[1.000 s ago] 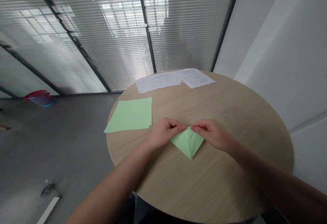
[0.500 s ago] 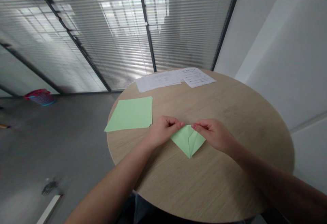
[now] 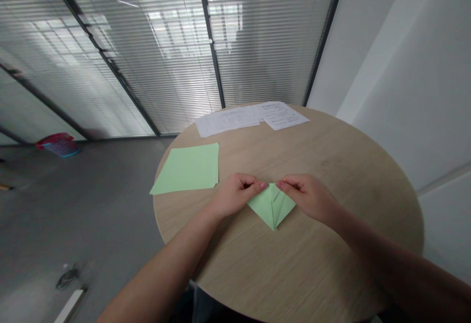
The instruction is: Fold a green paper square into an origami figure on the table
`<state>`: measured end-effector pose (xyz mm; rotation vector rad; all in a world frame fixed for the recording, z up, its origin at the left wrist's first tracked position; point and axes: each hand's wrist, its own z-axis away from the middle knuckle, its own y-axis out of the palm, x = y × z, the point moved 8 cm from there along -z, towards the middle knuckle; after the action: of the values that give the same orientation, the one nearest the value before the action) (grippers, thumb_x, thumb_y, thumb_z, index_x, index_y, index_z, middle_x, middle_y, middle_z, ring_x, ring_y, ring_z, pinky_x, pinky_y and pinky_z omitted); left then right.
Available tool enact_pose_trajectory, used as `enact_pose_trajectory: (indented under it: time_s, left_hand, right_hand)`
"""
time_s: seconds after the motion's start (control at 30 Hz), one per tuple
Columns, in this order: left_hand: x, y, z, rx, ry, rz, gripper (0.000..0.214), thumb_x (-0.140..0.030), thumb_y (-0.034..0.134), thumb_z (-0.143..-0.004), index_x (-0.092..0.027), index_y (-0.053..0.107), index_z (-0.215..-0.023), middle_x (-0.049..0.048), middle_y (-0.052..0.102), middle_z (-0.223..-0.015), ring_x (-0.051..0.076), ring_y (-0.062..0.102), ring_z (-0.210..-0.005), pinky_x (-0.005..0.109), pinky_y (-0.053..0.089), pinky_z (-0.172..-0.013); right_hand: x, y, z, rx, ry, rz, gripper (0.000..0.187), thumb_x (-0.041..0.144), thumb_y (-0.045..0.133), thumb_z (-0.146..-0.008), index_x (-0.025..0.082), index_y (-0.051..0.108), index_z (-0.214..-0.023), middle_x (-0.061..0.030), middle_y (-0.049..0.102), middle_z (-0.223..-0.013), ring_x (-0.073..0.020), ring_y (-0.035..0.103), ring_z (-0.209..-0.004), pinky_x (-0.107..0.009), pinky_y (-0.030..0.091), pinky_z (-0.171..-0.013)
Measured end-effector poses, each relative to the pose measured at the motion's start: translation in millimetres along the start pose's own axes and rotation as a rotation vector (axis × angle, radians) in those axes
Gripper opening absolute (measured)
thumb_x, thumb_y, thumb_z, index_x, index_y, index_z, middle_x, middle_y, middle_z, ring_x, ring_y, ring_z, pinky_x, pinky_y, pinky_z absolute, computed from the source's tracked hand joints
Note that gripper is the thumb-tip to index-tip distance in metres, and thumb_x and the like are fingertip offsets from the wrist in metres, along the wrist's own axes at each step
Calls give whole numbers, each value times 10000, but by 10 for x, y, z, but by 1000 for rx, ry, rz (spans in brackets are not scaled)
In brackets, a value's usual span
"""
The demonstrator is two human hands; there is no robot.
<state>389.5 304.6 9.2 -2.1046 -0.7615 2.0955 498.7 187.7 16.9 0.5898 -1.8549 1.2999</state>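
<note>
A folded sheet of green paper (image 3: 273,207) lies near the middle of the round table, its point turned toward me and a crease running down its centre. My left hand (image 3: 239,193) pinches its upper left edge between thumb and fingers. On the upper right edge, my right hand (image 3: 306,195) grips the same paper in a like pinch. Both thumbs lie on top, close to each other, and the fingertips behind the paper are hidden. Left of my left hand rests a stack of green paper (image 3: 189,168).
White printed sheets (image 3: 230,119) lie along the far edge of the wooden table (image 3: 353,166). A red and blue basket (image 3: 59,145) stands on the grey floor at left. Beyond the table are glass panels with blinds (image 3: 265,43), and a white wall (image 3: 415,77) is at right.
The whole view has shifted slightly, so the table sits a little lower. Both hands keep their pinch on the folded paper, with hardly any movement.
</note>
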Motion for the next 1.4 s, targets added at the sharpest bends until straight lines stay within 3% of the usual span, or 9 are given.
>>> enact_pose_trajectory:
  time_s: [0.13,0.6,0.73,0.83,0.93,1.07,1.2,1.4]
  left_hand:
    - [-17,24,2,-1,-21,-8,399,-504,622,-898,-146,696,-739,-30,463,-612,103,365,-577,255,266,-536]
    - [-81,11,16,-46,18,12,185,-303,652,-834,-146,740,-789,-3,622,-691,110,495,-633,247,374,-597]
    - [-17,-21,2,-58,9,11,262,-377,667,-874,-141,767,-817,16,658,-706,117,508,-632,252,368,-585]
    - [-6,-88,4,-97,33,51,340,-420,682,-898,-147,788,-1070,36,713,-783,130,549,-648,257,391,-587]
    - [-71,-143,34,-114,101,62,442,-345,735,-871,-187,728,-1284,65,774,-973,167,652,-790,286,487,-690]
    - [-136,-148,64,-91,150,13,330,-218,712,-845,-203,782,-1166,82,784,-1160,217,708,-1001,355,538,-894]
    - [-83,-164,47,-125,96,-21,269,-242,674,-864,-190,801,-1096,81,801,-1048,215,711,-927,349,548,-840]
    - [73,-173,-8,-184,-21,-21,370,-474,620,-930,-139,774,-901,44,697,-750,143,555,-641,255,423,-571]
  right_hand:
    - [69,25,34,-14,-55,65,415,437,483,-972,219,469,-619,24,447,-560,-128,420,-542,-287,271,-511]
    - [122,145,45,61,-112,158,338,364,485,-1009,210,543,-714,16,563,-633,-128,502,-587,-281,295,-554]
    - [68,88,24,26,-92,103,338,377,499,-994,213,547,-703,15,538,-627,-138,493,-595,-277,322,-557]
    - [-18,-12,0,-30,-20,15,346,418,532,-963,217,575,-685,6,537,-618,-152,497,-593,-280,349,-549]
    - [-106,-57,-8,-43,79,-101,365,493,553,-941,211,654,-734,-7,564,-618,-163,520,-574,-285,384,-528]
    - [-159,54,10,64,159,-291,417,567,551,-937,195,739,-938,-24,628,-688,-164,556,-571,-276,422,-490]
    - [-135,106,18,86,105,-431,487,474,660,-896,223,668,-1312,-10,681,-790,-160,600,-643,-274,475,-556]
    - [-185,133,-8,85,110,-479,404,466,694,-875,229,695,-1202,-66,768,-937,-220,716,-834,-349,565,-711]
